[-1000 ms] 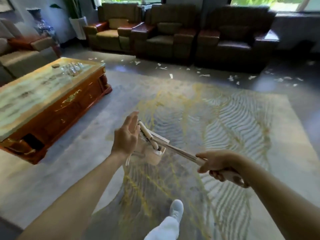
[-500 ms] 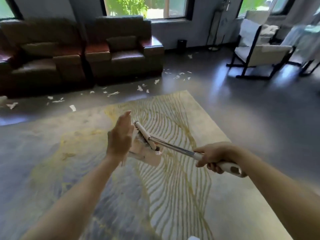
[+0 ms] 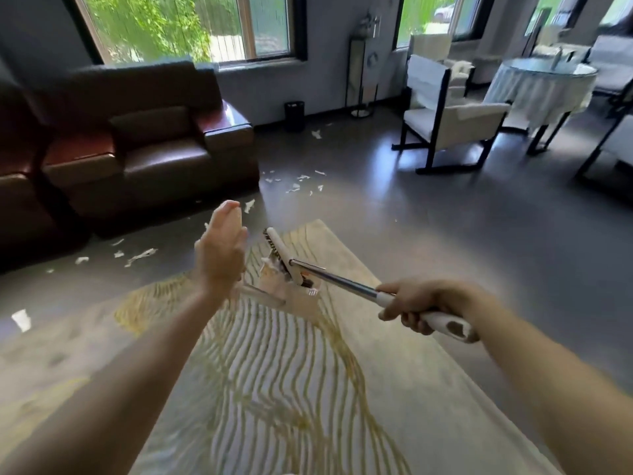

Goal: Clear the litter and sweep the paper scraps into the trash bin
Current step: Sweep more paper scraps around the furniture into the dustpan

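Right hand (image 3: 419, 305): clenched around broom handle (image 3: 442, 320).
Left hand (image 3: 221, 255): fingers straight, held just beside broom head (image 3: 282, 260).
Paper scraps (image 3: 140, 256): scattered on floor.

Over the rug (image 3: 274, 378) the left hand (image 3: 221, 257) is just left of the head of the broom (image 3: 337, 278), which the right hand (image 3: 423, 303) grips further right, while paper scraps (image 3: 298, 182) lie on the floor before the sofa (image 3: 150, 149), and the trash bin (image 3: 294, 113) stands behind them at the wall.
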Demonstrator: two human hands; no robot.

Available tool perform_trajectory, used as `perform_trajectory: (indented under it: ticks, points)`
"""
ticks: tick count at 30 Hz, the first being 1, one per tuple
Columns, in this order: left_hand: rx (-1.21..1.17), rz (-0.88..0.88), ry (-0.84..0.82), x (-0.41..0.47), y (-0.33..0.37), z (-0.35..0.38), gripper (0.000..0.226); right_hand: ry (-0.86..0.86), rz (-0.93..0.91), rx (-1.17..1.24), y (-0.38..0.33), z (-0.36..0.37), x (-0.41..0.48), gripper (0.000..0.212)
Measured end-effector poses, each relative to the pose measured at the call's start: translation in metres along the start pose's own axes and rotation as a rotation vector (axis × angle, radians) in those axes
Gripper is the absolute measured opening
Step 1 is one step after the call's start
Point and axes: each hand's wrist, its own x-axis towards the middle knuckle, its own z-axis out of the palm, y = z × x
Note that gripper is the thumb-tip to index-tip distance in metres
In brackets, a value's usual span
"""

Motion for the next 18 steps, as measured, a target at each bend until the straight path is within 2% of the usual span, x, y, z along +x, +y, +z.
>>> perform_trajectory:
  ticks: [3, 9, 18]
  points:
    - [-0.019, -0.011, -0.007, 0.091, -0.011, 0.043, 0.040, 0.013, -0.009, 0.000, -0.047, -0.062, 0.058, 0.021]
    - [-0.073, -0.004, -0.030, 0.287, -0.067, 0.139, 0.039, 0.034, -0.023, 0.048, -0.143, -0.177, 0.199, 0.028]
    - [-0.072, -0.004, -0.075, 0.590, -0.113, 0.267, 0.036, 0.078, -0.040, 0.095, -0.326, -0.350, 0.390, 0.035]
